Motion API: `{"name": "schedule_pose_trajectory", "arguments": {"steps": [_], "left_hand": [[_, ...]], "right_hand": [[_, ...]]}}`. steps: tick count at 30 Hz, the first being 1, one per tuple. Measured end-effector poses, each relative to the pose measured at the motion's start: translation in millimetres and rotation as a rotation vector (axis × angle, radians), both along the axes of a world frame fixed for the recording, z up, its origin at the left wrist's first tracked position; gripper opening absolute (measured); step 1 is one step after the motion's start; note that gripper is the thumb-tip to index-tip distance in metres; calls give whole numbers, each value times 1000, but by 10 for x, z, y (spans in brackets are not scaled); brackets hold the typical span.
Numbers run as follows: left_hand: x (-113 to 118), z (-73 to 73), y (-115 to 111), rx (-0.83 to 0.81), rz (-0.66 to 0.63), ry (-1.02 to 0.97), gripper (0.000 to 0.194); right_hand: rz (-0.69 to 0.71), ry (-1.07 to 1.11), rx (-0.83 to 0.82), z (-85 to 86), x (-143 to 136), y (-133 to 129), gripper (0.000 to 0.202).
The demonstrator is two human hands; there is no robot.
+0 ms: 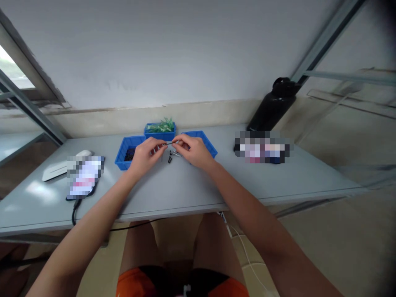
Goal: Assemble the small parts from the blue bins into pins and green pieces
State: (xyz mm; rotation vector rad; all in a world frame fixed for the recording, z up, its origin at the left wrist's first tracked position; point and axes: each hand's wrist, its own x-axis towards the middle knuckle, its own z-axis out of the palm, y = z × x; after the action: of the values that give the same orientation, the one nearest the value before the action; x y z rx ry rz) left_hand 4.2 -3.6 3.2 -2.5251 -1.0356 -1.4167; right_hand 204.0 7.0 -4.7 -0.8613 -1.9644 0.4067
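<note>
A thin dark rod-like piece (169,143) spans the gap between my two hands above the table. My left hand (147,154) pinches its left end, and my right hand (194,152) pinches its right end. Several small dark and silvery parts (170,159) lie on the table just below my fingers. Dark small pieces fill the left blue bin (122,153), partly behind my left hand. Green strips stand in the middle blue bin (160,135). The right blue bin (208,142) is partly covered by my right hand, and its contents are mostly hidden.
At the left of the grey table (192,194) lie a blurred phone (85,179) with a black cable and a white object (58,168). A black bottle (270,108) stands at the back right, behind a pixelated item (262,149). The wall borders the table's back edge.
</note>
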Motion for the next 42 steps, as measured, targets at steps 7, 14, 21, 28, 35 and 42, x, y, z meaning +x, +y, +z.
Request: {"name": "schedule_pose_trajectory", "arguments": {"steps": [7,14,21,28,35,42], "left_hand": [[13,-4,-18,65,-54,17,14],[6,10,-11,22,-15,-11,16],[-5,44,-33,-98,50,-5,19],[11,24,-18,-247,-47,122,16],[5,10,-5,-253,-59,141,15],[-1,50,-49,-145,8,22,16]], "right_hand": [[116,-128,-22,-29,-67,-15,16],[67,-106,-46,8,-24,-23,19],[14,-18,-39,6,-10,-16,23],[20,-13,6,28,-32,-48,18],[18,-17,7,8,-40,-44,18],[4,37,-89,18,-22,-4,21]]}}
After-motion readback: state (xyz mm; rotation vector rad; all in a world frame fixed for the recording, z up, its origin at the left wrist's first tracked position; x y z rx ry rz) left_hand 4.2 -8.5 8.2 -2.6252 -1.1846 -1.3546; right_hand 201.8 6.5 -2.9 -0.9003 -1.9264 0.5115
